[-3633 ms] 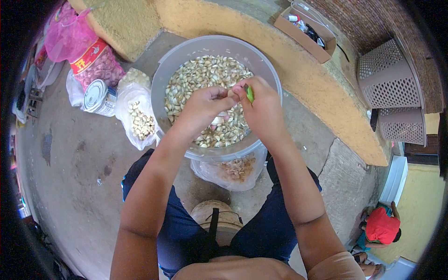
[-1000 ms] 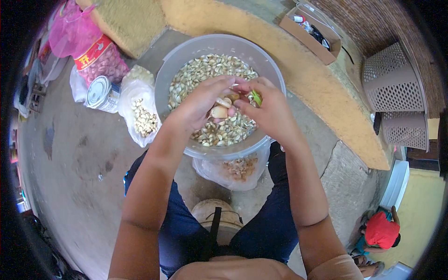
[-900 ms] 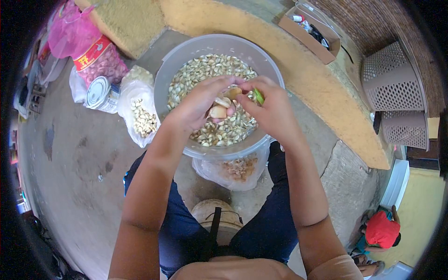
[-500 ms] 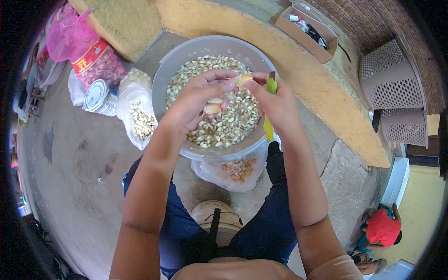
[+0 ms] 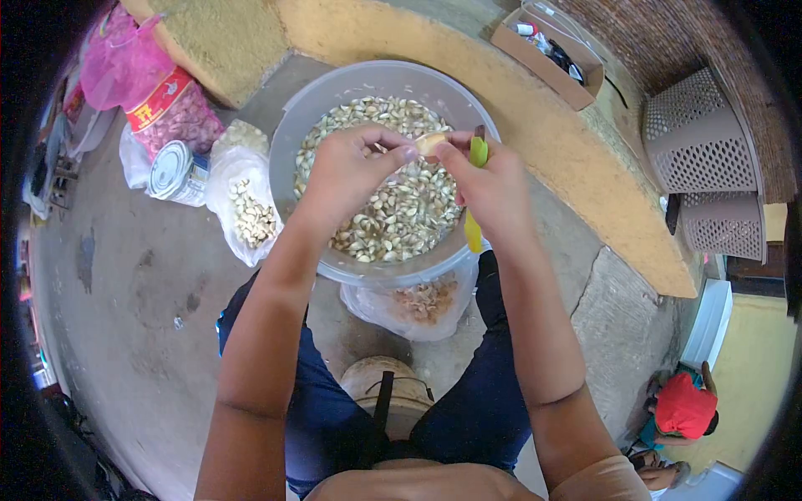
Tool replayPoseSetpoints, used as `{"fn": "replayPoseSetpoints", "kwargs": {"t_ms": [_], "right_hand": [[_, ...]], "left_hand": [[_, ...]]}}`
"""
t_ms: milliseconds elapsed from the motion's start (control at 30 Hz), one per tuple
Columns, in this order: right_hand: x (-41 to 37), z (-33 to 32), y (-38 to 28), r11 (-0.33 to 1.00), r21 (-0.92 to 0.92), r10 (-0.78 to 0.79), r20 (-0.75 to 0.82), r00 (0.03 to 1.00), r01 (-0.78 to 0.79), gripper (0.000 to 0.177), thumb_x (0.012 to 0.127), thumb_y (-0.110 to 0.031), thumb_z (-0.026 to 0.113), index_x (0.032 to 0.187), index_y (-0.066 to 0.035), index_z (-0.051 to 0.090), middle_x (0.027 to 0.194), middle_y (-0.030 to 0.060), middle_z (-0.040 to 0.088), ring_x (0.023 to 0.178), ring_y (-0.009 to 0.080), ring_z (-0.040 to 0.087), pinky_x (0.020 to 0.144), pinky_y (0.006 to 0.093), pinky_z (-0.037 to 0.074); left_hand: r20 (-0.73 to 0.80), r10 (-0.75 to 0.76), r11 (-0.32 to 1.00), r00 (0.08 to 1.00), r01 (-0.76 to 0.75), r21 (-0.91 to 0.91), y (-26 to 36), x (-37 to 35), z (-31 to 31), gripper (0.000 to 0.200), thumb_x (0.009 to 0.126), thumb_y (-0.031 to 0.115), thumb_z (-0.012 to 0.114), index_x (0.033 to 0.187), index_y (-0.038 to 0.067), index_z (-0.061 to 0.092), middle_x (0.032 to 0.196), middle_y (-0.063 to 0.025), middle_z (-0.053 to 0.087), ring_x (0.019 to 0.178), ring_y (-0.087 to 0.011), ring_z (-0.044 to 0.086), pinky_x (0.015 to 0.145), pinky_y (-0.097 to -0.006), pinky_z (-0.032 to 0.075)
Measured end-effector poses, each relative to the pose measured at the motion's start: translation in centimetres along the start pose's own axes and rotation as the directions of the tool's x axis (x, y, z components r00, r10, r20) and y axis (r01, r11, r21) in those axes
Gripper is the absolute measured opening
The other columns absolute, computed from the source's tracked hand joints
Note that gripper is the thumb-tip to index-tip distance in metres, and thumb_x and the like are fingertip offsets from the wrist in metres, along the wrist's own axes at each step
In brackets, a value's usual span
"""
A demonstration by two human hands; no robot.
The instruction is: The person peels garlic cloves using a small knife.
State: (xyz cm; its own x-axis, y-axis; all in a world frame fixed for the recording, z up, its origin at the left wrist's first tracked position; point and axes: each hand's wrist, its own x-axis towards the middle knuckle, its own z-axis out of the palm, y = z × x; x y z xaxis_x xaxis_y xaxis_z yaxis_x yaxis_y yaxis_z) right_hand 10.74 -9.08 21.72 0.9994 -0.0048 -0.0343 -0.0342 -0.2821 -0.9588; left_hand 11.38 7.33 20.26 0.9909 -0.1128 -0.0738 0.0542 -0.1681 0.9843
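In the head view, a round tub full of garlic cloves stands on the floor. Counting from the tub's middle, the right hand, at three o'clock, pinches one garlic clove just towards one o'clock, above the tub, and also holds a green-and-yellow tool. The left hand, at nine, has curled fingers, its thumb by that clove; whether it grips anything is unclear. A bag of cloves lies near eight, a can at nine.
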Motion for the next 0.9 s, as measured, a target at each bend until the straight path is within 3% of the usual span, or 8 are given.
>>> {"fn": "replayPoseSetpoints", "kwargs": {"t_ms": [267,367,567,667,767,900], "right_hand": [[-0.2,0.5,-0.3,0.995,0.023,0.098,0.020,0.995,-0.098,0.024,0.073,-0.018,0.063,0.085,0.002,0.061,0.065,0.0068,0.061,0.058,0.0122,0.056,0.055,0.0273,0.044],[-0.4,1.2,0.2,0.998,0.045,-0.031,-0.011,0.999,0.032,0.024,0.074,-0.018,0.061,0.087,0.003,0.060,0.066,0.0101,0.061,0.058,0.0150,0.057,0.055,0.0293,0.045],[-0.8,2.7,1.3,0.981,-0.101,-0.175,-0.065,0.982,0.168,0.026,0.077,-0.015,0.054,0.094,0.005,0.056,0.069,0.0217,0.059,0.063,0.0311,0.059,0.058,0.0359,0.045],[-0.8,2.8,1.4,0.990,-0.098,-0.108,-0.038,0.993,0.104,0.027,0.078,-0.015,0.052,0.095,0.005,0.056,0.069,0.0232,0.058,0.066,0.0347,0.059,0.059,0.0378,0.045],[-0.2,2.0,1.8,0.983,-0.124,-0.127,0.071,0.989,0.135,0.027,0.078,-0.014,0.050,0.096,0.005,0.055,0.065,0.0215,0.057,0.057,0.0295,0.058,0.055,0.0372,0.045],[-0.2,0.9,0.6,0.999,0.010,0.031,0.211,0.977,-0.034,0.022,0.078,-0.014,0.049,0.087,0.004,0.056,0.058,0.0115,0.054,0.044,0.0163,0.052,0.044,0.0305,0.042]], "left_hand": [[-0.132,0.283,0.937,0.950,-0.245,0.251,0.1,-0.4,0.4,0.011,0.069,0.007,0.064,0.078,0.001,0.062,0.074,-0.0069,0.062,0.067,-0.0114,0.057,0.061,-0.0234,0.045],[-0.159,0.344,0.902,0.926,-0.278,0.331,0.1,-0.6,0.6,0.009,0.066,0.006,0.064,0.072,0.001,0.060,0.070,-0.0063,0.060,0.065,-0.0112,0.056,0.059,-0.0238,0.044],[-0.194,0.357,0.886,0.914,-0.265,0.380,0.1,-0.7,0.9,0.009,0.061,0.004,0.063,0.065,0.000,0.056,0.064,-0.0066,0.057,0.061,-0.0124,0.055,0.057,-0.0247,0.043],[-0.173,0.365,0.871,0.915,-0.270,0.410,-0.4,-0.7,1.2,0.009,0.060,0.003,0.063,0.063,0.001,0.054,0.063,-0.0063,0.056,0.060,-0.0126,0.054,0.057,-0.0245,0.042],[-0.152,0.359,0.877,0.921,-0.277,0.392,-0.8,-0.7,1.3,0.013,0.058,0.004,0.065,0.061,0.001,0.052,0.062,-0.0066,0.055,0.057,-0.0154,0.054,0.055,-0.0262,0.043],[-0.069,0.306,0.906,0.950,-0.268,0.327,-0.3,-0.9,0.8,0.014,0.058,0.005,0.066,0.060,0.001,0.052,0.063,-0.0067,0.056,0.057,-0.0149,0.054,0.054,-0.0262,0.043]]}}
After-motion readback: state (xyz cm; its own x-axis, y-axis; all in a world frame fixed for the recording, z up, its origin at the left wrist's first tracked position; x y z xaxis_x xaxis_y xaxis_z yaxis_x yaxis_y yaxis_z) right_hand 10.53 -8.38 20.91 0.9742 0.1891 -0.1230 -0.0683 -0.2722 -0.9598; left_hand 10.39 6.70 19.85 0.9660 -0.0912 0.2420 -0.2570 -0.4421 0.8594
